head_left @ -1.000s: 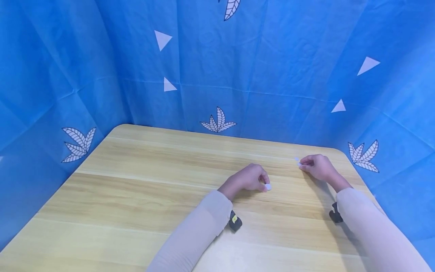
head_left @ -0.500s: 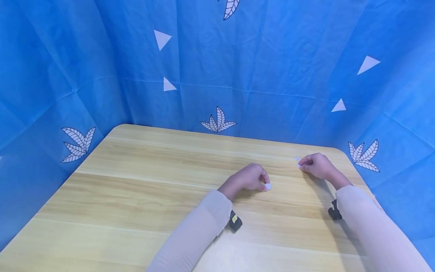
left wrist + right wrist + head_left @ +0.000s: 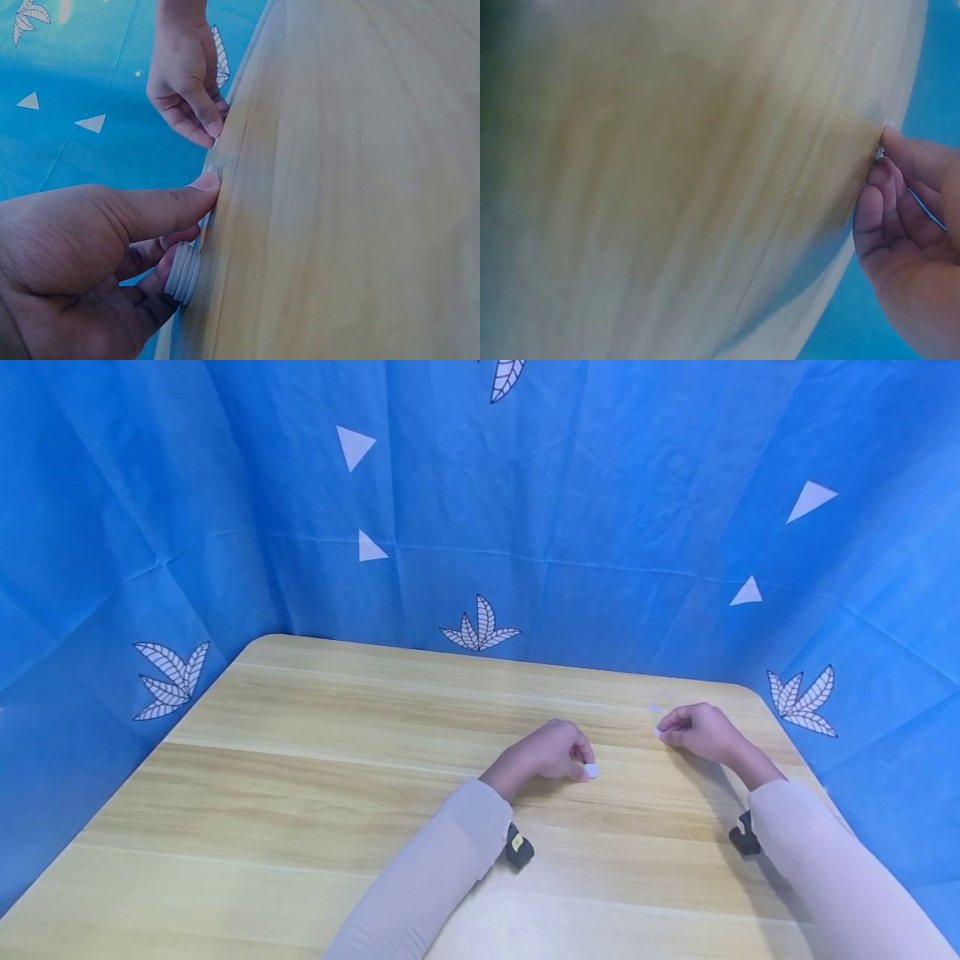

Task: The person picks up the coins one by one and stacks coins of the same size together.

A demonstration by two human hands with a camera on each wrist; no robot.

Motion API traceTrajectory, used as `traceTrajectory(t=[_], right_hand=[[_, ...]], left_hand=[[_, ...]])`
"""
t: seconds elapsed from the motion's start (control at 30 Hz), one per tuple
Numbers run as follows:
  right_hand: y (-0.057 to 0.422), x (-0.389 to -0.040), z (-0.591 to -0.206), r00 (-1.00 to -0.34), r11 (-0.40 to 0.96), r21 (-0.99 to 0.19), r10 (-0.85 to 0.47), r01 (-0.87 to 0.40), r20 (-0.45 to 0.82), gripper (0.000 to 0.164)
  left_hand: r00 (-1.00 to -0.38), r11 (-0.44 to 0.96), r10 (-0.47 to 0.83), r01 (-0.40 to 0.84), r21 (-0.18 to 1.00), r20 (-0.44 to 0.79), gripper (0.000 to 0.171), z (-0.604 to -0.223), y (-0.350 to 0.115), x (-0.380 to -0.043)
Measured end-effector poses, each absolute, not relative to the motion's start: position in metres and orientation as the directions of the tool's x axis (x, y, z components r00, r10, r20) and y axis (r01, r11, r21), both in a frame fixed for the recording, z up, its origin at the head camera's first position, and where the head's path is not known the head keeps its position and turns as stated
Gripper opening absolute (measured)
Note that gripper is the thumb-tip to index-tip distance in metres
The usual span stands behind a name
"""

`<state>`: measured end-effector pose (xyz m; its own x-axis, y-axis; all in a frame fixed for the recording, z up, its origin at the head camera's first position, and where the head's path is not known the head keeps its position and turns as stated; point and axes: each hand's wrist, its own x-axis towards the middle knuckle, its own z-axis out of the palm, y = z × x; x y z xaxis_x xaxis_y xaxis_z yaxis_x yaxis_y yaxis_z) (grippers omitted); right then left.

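Several thin white round discs [image 3: 184, 274], stacked together, are in my left hand [image 3: 90, 255], against its curled fingers. In the head view only one white face of the stack shows by the left hand's thumb tip. My right hand [image 3: 701, 731] reaches to the far right part of the table and pinches a small white disc [image 3: 658, 732] at the tabletop. Its fingers mostly hide that disc in the right wrist view, where the right hand [image 3: 911, 217] is at the right edge. Just beyond it a second small white disc [image 3: 654, 708] lies flat on the table.
The light wood-grain table [image 3: 300, 793] has rounded far corners. A blue curtain [image 3: 465, 485] with white leaves and triangles hangs behind and along both sides. Black camera mounts [image 3: 519, 847] sit under both sleeves.
My right hand has shifted slightly towards me with its disc, widening the gap to the disc lying beyond. The left hand has stayed nearly still.
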<state>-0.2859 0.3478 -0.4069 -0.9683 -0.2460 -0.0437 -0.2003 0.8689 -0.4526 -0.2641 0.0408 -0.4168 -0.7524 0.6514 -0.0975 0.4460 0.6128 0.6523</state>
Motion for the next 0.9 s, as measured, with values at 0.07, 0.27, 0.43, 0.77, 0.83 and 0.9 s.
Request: traceTrajectory(t=[0.07,0.27,0.43,0.77,0.83,0.9], right_hand=[[0.348,-0.284,-0.407,-0.966,0.865,-0.457,-0.254,-0.208,-0.041,0.013],[0.346,-0.275,-0.407,-0.962,0.856,-0.474,-0.265,-0.205,-0.061,0.010],[0.343,-0.269,-0.405,-0.957,0.841,-0.500,-0.280,-0.208,-0.072,0.010],[0.334,-0.257,-0.403,-0.935,0.809,-0.536,-0.343,-0.242,-0.096,0.011],[0.331,-0.254,-0.402,-0.926,0.798,-0.546,-0.364,-0.256,-0.097,0.011],[0.327,-0.252,-0.401,-0.921,0.792,-0.551,-0.377,-0.263,-0.101,0.011]], left_hand=[[-0.751,0.612,0.652,0.446,0.653,-0.098,0.018,-0.416,0.041,-0.264],[-0.749,0.609,0.655,0.449,0.654,-0.095,0.018,-0.417,0.041,-0.265],[-0.747,0.603,0.659,0.451,0.658,-0.091,0.017,-0.419,0.042,-0.266],[-0.742,0.592,0.664,0.447,0.670,-0.092,0.017,-0.419,0.041,-0.266],[-0.741,0.590,0.665,0.443,0.675,-0.094,0.017,-0.418,0.040,-0.266],[-0.740,0.586,0.667,0.442,0.679,-0.093,0.017,-0.418,0.040,-0.265]])
